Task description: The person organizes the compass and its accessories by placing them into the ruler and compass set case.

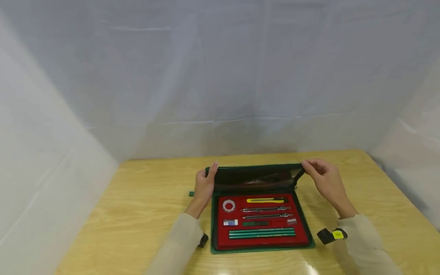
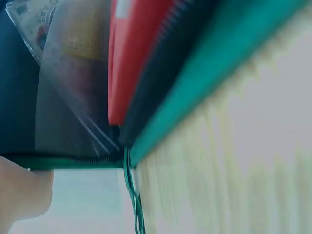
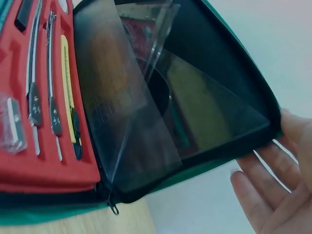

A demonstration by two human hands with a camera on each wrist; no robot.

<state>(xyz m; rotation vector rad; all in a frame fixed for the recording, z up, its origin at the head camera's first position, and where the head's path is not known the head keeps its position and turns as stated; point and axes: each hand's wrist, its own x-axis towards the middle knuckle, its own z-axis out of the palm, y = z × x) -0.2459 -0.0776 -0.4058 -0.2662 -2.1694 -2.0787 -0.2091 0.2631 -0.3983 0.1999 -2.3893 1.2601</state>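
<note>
A green zip-up drawing set case (image 1: pixel 262 250) lies on the table with its lid (image 1: pixel 240 181) raised at the back. My left hand (image 1: pixel 204 188) grips the lid's left edge, thumb on the front. At the lid's upper right corner, my right hand (image 1: pixel 327 184) pinches the rim between thumb and fingers. Clear plastic pieces (image 3: pixel 214 107) sit behind a transparent pocket inside the lid. The red tray (image 1: pixel 223 242) holds a yellow cutter (image 1: pixel 262 200), two metal compass-like tools (image 1: pixel 264 209), a white ring (image 1: pixel 228 206), an eraser (image 1: pixel 230 222) and three green pencils (image 1: pixel 262 233).
The tray also carries a small dark green box (image 1: pixel 255 223) and a small wrapped item (image 3: pixel 12 124). A zipper pull (image 3: pixel 113 208) hangs at the hinge. The wooden table (image 1: pixel 137 214) ends at pale cloth walls (image 1: pixel 223 76) behind and on both sides.
</note>
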